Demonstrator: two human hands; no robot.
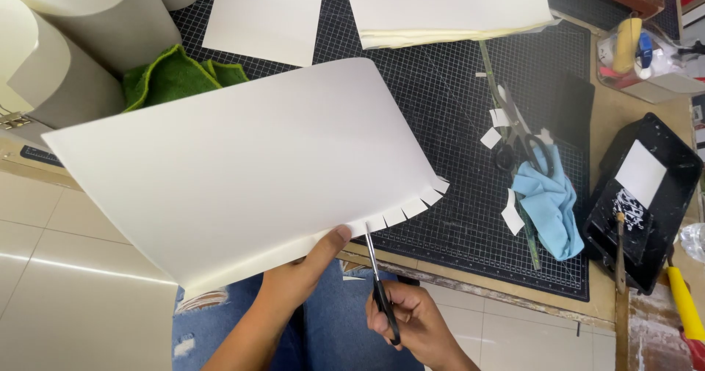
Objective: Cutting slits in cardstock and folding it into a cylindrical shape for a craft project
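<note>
A large cream sheet of card [242, 173] is held up in the air over the near edge of the desk [470, 286], tilted, its lower right edge already cut into a row of small tabs [411, 206]. The left hand [297, 279] grips the sheet from below at that lower edge, thumb pressed on the upper face just left of the tabs, the other fingers hidden beneath the card. The right hand [411, 323] sits just right of it, fingers curled shut through the black handles of a pair of scissors [378, 283], whose blades point up and meet the card edge right beside the left thumb. Beyond, a black gridded cutting mat [455, 121] covers the desk, carrying a second pair of scissors [518, 140], a blue cloth [551, 202], small paper scraps [512, 217] and more cream sheets [440, 8]. Green felt [172, 77] lies at left, a black tray [646, 195] at right.
</note>
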